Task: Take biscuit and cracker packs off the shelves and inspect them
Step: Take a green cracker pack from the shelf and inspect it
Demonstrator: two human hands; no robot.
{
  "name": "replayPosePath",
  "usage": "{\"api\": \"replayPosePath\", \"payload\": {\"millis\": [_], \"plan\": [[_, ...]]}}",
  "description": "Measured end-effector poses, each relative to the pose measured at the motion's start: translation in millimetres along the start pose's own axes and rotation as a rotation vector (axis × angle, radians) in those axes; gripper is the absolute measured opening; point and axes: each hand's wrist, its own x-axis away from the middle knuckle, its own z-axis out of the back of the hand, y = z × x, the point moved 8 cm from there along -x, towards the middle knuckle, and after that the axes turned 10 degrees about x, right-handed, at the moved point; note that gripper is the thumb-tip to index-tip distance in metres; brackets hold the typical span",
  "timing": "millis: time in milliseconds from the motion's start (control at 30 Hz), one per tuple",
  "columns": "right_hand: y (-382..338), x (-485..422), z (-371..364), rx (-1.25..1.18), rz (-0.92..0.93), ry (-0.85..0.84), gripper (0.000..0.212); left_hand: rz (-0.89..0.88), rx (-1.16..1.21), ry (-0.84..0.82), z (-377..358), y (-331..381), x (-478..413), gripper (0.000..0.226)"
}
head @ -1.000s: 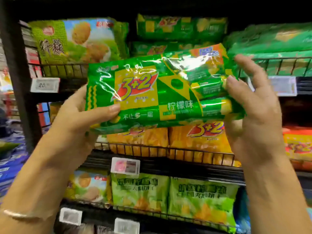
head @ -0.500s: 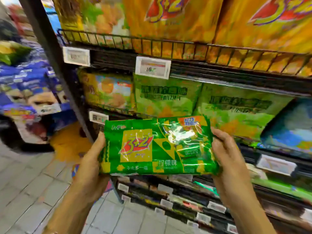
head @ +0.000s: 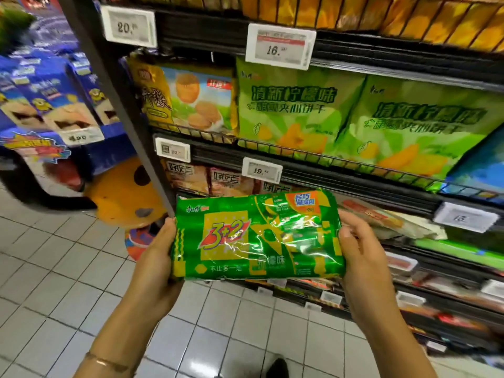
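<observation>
The black shop shelving (head: 354,54) keeps its stock behind low wire rails. On the top tier in view stand orange-yellow packs (head: 381,17). The tier below holds a yellow bag printed with round biscuits (head: 188,96) at its left end. Just beside it, two lime-green lemon sandwich-biscuit bags (head: 289,105) stand upright side by side, then a blue bag (head: 480,165) only partly seen. Under that, pale pink-and-tan packs (head: 210,180) stand in a row; the lower tiers are too blurred to name. White price tags (head: 279,46) clip to the shelf fronts. To the left, apart from the shelving, a blue display stand (head: 54,99) holds blue boxes.

The green "3+2" cracker pack (head: 256,237) is off the shelves, held roughly level in front of the lower tiers and above the pale tiled floor (head: 54,282). The left hand (head: 158,257) grasps its left end and the right hand (head: 360,255) its right end, with thumbs on the front edges and the fingers hidden behind. The pack is a glossy, crinkled film wrapper, long side across, with its printed face toward the camera. It has a green ground with yellow panels, a red "3+2" logo left of centre, an orange patch at the top right corner and bright glare over the middle.
</observation>
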Motion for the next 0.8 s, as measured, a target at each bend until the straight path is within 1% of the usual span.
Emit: {"api": "replayPosePath", "payload": {"millis": [133,200,267,333,467,533,600,667,700,767,800], "plan": [[10.7,32.1,-16.2,-0.081,-0.116,0.009,0.026,0.095,-0.002,-0.071,25.9,14.2,-8.0,0.040],[20.1,47.8,-19.3,-0.064,-0.165,0.056,0.025,0.158,0.003,-0.145,38.2,13.0,-10.2,0.039],[27.8,62.5,-22.0,-0.111,-0.217,0.111,0.022,0.183,0.004,-0.219,45.0,9.5,-10.6,0.038],[32.8,77.2,-24.3,-0.131,-0.253,0.149,0.019,0.152,-0.035,-0.268,50.0,4.9,-10.1,0.035],[38.0,100.8,-18.7,-0.151,-0.279,0.217,0.016,0.068,-0.202,-0.336,54.4,-0.8,-6.0,0.033],[41.1,109.6,-15.5,-0.187,-0.321,0.234,0.015,0.025,-0.266,-0.367,55.8,1.0,-1.2,0.032],[43.3,115.7,-16.0,-0.230,-0.355,0.232,0.016,-0.031,-0.309,-0.331,62.6,4.3,1.3,0.025],[43.8,118.4,-18.7,-0.236,-0.361,0.209,0.013,-0.075,-0.348,-0.262,72.1,5.8,2.8,0.017],[42.8,120.2,-19.8,-0.228,-0.359,0.196,0.015,-0.086,-0.372,-0.237,76.5,5.5,4.6,0.017],[43.4,122.0,-18.3,-0.210,-0.334,0.181,0.010,-0.086,-0.380,-0.229,81.6,4.3,8.9,0.019],[43.6,123.2,-17.4,-0.204,-0.320,0.184,0.015,-0.059,-0.360,-0.246,83.4,2.2,11.6,0.019]]}}
